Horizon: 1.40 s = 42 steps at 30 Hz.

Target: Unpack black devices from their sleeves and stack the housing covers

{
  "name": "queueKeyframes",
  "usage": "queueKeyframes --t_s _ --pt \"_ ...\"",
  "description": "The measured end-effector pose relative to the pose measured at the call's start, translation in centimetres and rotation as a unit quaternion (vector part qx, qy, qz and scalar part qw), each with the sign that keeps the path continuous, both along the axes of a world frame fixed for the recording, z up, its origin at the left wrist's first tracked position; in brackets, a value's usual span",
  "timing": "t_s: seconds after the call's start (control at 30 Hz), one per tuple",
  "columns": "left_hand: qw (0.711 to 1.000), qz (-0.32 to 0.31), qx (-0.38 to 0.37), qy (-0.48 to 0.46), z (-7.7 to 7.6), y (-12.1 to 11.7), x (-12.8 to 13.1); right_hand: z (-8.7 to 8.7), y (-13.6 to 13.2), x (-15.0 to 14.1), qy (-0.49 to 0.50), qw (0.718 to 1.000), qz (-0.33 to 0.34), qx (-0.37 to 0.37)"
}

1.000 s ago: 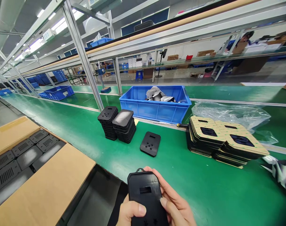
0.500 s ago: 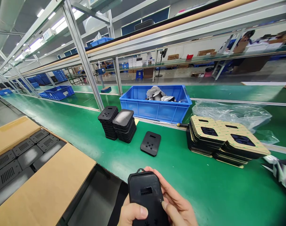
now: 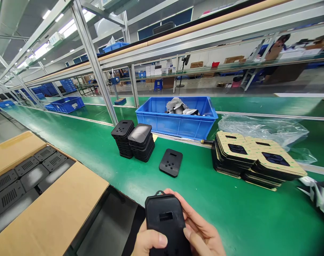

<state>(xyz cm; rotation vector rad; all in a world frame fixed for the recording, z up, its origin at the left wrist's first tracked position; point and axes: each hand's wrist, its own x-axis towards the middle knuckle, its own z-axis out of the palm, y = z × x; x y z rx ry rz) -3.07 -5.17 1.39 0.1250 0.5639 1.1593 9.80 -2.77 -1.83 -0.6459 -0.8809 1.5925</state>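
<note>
A black plastic housing (image 3: 167, 227) sits in my hands (image 3: 178, 231), its face up toward me, a rectangular slot near the upper end and a small loop standing out from the top edge. Chamfered corners frame the glossy face; star-shaped cutouts show at the bottom of my view, where its lower end is out of sight.

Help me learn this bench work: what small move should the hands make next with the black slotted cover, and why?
I'd probably have the right hand press its thumb lightly along the side edge of the black slotted cover: that thumb's tip rests there, while the left hand has its thumb on the face, a likely brace.
</note>
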Motion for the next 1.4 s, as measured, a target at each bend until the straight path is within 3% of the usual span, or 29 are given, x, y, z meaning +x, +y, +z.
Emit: queueKeyframes --t_s 0.33,0.5,0.73,0.93,1.13,1.4 --pt "0.995 -0.052 0.083 0.017 0.8 0.6 -0.6 1.2 -0.2 0.5 -0.031 0.999 0.003 -0.038" --pt "0.997 -0.042 0.056 0.014 0.7 0.4 -0.6 1.2 -0.1 0.4 -0.068 0.997 -0.022 -0.036" --pt "0.996 -0.049 0.066 0.019 0.9 0.5 -0.7 1.5 -0.1 0.3 -0.024 0.999 -0.002 -0.046" --pt "0.998 -0.038 0.05 0.022 0.8 0.4 -0.7 0.9 0.0 0.4 -0.072 0.997 -0.019 -0.022" --pt "0.995 -0.064 0.07 0.039 0.5 0.8 -0.9 1.1 -0.1 0.5 -0.029 0.998 0.019 -0.048" --pt "0.993 -0.075 0.077 0.048 0.1 0.9 -1.1 0.9 0.0 0.3 -0.085 0.996 -0.024 -0.021"
